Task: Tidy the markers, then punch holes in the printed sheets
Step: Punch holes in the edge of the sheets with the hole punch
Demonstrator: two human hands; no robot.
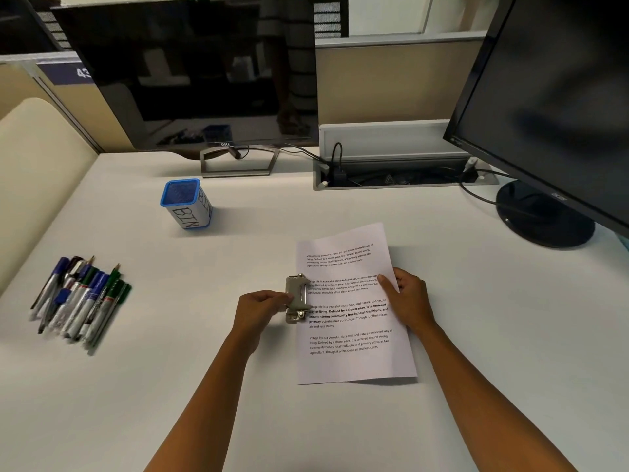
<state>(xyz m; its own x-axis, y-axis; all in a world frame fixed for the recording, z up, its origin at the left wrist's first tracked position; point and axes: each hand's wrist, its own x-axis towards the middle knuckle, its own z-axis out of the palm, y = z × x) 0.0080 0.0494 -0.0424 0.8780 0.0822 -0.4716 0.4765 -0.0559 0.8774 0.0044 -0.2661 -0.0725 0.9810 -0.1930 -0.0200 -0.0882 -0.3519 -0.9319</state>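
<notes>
The printed sheet (354,321) lies flat on the table (204,386) in front of you, its long axis running away from you and leaning slightly right, with the text upright to your view. The hole punch (298,298) sits on the sheet's left edge, its long axis parallel to that edge. Your left hand (260,310) grips the punch from the left side, fingers curled around it. Your right hand (408,303) pinches the sheet's right edge, thumb on top. The markers (80,299) lie loose in a pile at far left, well apart from the blue bin (186,203) beyond them. Two monitors (197,73) stand at the rear.
</notes>
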